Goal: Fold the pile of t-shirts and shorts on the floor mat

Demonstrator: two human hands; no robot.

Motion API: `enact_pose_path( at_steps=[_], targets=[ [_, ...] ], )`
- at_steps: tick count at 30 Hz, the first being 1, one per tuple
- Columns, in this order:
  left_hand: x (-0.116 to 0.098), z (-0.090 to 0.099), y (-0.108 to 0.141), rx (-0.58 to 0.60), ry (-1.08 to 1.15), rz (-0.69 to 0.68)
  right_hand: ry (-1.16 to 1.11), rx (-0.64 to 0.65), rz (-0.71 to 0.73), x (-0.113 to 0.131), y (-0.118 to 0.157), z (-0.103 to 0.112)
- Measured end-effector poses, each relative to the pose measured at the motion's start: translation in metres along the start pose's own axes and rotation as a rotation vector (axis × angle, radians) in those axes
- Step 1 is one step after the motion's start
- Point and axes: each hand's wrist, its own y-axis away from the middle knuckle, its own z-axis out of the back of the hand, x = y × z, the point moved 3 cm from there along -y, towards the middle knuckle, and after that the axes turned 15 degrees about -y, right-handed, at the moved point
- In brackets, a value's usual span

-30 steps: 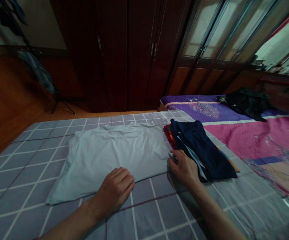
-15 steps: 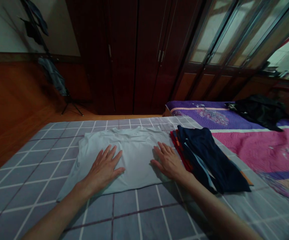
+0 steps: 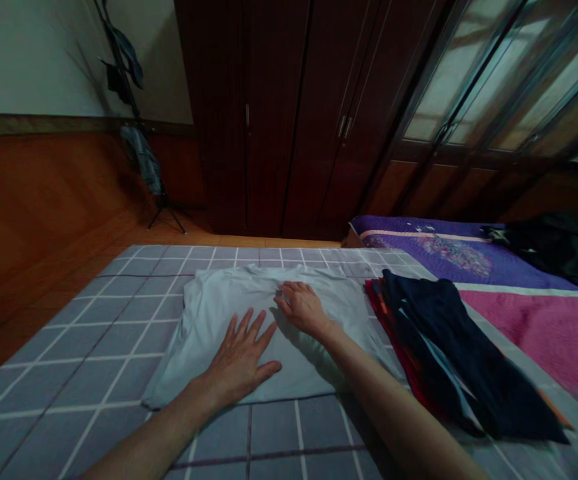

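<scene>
A pale, light-coloured shirt point(image 3: 319, 373) lies spread flat on the grey checked bed cover point(image 3: 89, 360). My left hand point(image 3: 243, 357) rests on its lower middle, fingers spread, holding nothing. Farther up, near the shirt's upper middle, is my right hand point(image 3: 301, 307), palm down with its fingers slightly bent and apart and nothing in it. To the right of the shirt lies a pile of folded clothes, with dark blue trousers point(image 3: 459, 340) on top and red cloth point(image 3: 386, 313) showing at the left edge.
Beyond the bed stands a dark wooden wardrobe point(image 3: 279, 133). At the right is another bed with a purple and pink cover point(image 3: 533, 327), a black garment point(image 3: 563, 247) on it. A stand with hanging things point(image 3: 141, 157) is at the back left.
My right hand has moved left and up across the shirt, closer to my left hand. The view has shifted, so the wardrobe and stand appear farther right.
</scene>
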Motion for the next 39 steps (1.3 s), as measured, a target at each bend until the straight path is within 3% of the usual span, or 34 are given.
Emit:
enact_pose_path(
  at_steps=[7,11,22,29,33,36,39],
  targets=[
    [0.0,0.001,0.001,0.019,0.01,0.012,0.021,-0.006,-0.114,-0.019,-0.064,-0.009],
    [0.0,0.003,0.001,0.033,0.019,0.015,0.041,0.009,-0.128,-0.025,-0.086,-0.013],
    [0.0,0.005,0.001,0.078,0.079,0.003,0.072,-0.13,-0.178,-0.035,-0.096,-0.03],
    [0.0,0.01,0.002,0.07,0.116,0.006,0.048,-0.13,-0.058,-0.016,-0.086,-0.029],
    [0.025,0.022,-0.003,0.029,0.089,0.081,0.042,-0.153,-0.07,-0.014,-0.082,-0.032],
    [0.06,0.024,-0.006,0.02,0.011,0.269,0.031,-0.14,-0.079,-0.017,-0.084,-0.035],
    [0.093,0.015,-0.006,0.035,-0.046,0.427,0.022,-0.116,-0.067,-0.017,-0.086,-0.039]
  ],
)
